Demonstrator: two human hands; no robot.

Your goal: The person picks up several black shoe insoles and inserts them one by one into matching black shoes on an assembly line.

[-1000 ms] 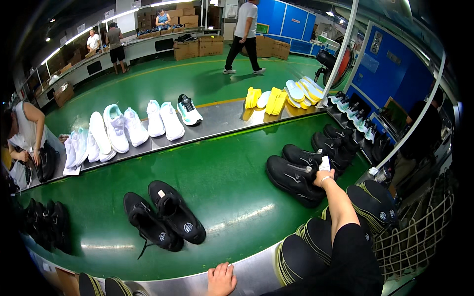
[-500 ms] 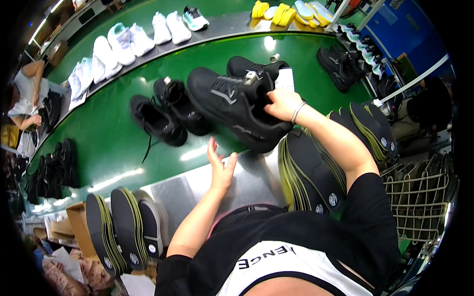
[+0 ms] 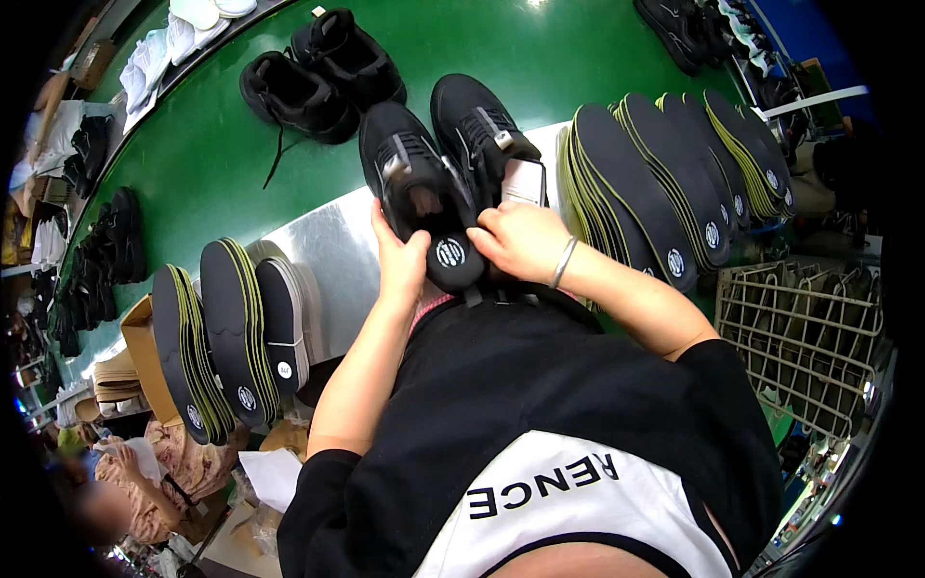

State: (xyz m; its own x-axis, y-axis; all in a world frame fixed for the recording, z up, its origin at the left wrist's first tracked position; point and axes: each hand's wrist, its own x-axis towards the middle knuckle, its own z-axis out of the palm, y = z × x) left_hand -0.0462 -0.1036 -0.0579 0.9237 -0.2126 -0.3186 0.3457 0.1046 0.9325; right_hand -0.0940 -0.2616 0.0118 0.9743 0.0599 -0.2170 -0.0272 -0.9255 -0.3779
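Green conveyor belt (image 3: 241, 144) w/ steel edge, frame centre: left hand (image 3: 400, 265) curled round black shoe (image 3: 414, 183), right hand (image 3: 520, 241) fingers pinching black insole (image 3: 453, 260) at heel opening; insole could buckle if shoved crooked.

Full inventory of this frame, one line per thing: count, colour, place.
black sneakers in hand: 2, black, on the steel ledge at the belt's near edge
insole: 1, black with round white mark, heel end sticking out of the left sneaker, held by both hands
second sneaker pair: 2, black, on the green belt beyond
insole stack, right: many, black with yellow-green edges, standing on edge
insole stack, left: several, black with yellow-green edges, left of the steel ledge
white shoes: several, far side, upper left
wire basket: 1, pale, right
conveyor belt: 1, green
left hand: on the insole's left side
right hand: on the insole, bracelet at wrist
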